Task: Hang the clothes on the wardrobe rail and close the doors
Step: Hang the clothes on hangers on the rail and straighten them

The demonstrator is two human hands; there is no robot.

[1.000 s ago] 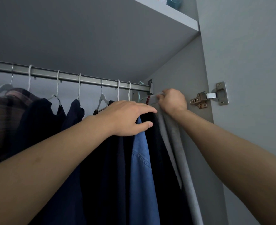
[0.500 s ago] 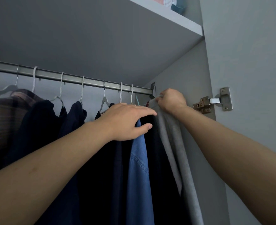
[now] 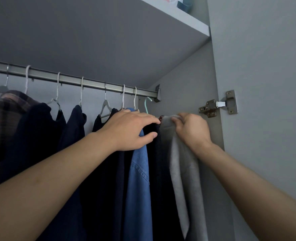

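Note:
A metal wardrobe rail (image 3: 91,84) runs across under a shelf and carries several hangers with dark clothes. At its right end a pale green hanger hook (image 3: 146,104) sits just below the rail. My right hand (image 3: 191,130) is closed on the top of a grey garment (image 3: 183,171) that hangs down by the side wall. My left hand (image 3: 131,129) lies flat, fingers apart, on the shoulders of a blue denim shirt (image 3: 140,180) and a black garment (image 3: 156,153), pressing them leftward.
The wardrobe's right side wall (image 3: 187,80) is close behind the grey garment. An open door (image 3: 265,84) stands at the right, fixed by a metal hinge (image 3: 216,106). A shelf (image 3: 178,16) with boxes runs overhead. A plaid shirt (image 3: 6,108) hangs far left.
The view has tilted up a little, so rail and hands sit lower in frame. The green hook now shows just below the rail's right end. Both hands keep their hold.

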